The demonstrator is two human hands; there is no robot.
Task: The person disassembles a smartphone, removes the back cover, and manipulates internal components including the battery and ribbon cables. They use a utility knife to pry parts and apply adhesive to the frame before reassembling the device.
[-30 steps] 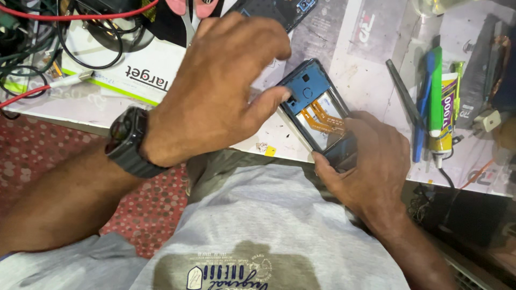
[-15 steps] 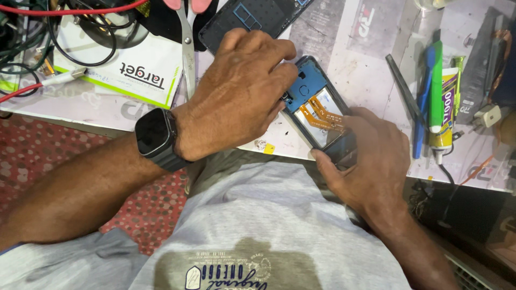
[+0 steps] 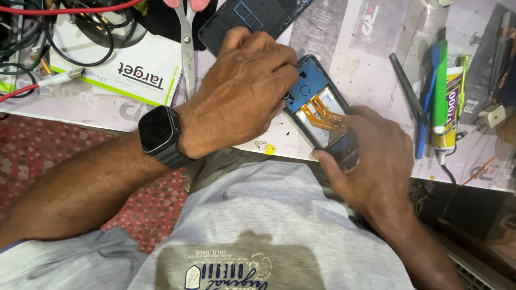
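Clutter crowds the white workbench (image 3: 365, 59) on every side of the opened smartphone (image 3: 317, 104), which lies tilted at the bench's near edge with its back off, blue inner frame and orange flex cables showing. The left hand (image 3: 242, 91), with a dark smartwatch (image 3: 158, 135) on its wrist, is curled over the phone's upper left corner, fingertips pressed against the frame; the knuckles hide exactly what the tips grip. The right hand (image 3: 371, 161) clasps the phone's lower end, thumb along the near edge and fingers wrapped over the far side, covering that end.

Just beyond the left hand lies a dark phone back cover (image 3: 242, 19) with blue outlines, partly hidden by the knuckles. Beside it, scissors (image 3: 186, 48) with pink handles rest across a white and green booklet (image 3: 123, 64), where black cables (image 3: 80, 27) and a white charging plug (image 3: 59, 77) tangle. To the right of the phone lie a dark pry tool (image 3: 406, 88), a blue and green pen-like tool (image 3: 436, 86) and a yellow glue tube (image 3: 450, 113), all near each other. A small yellow scrap (image 3: 270, 149) sits at the bench edge between the hands.
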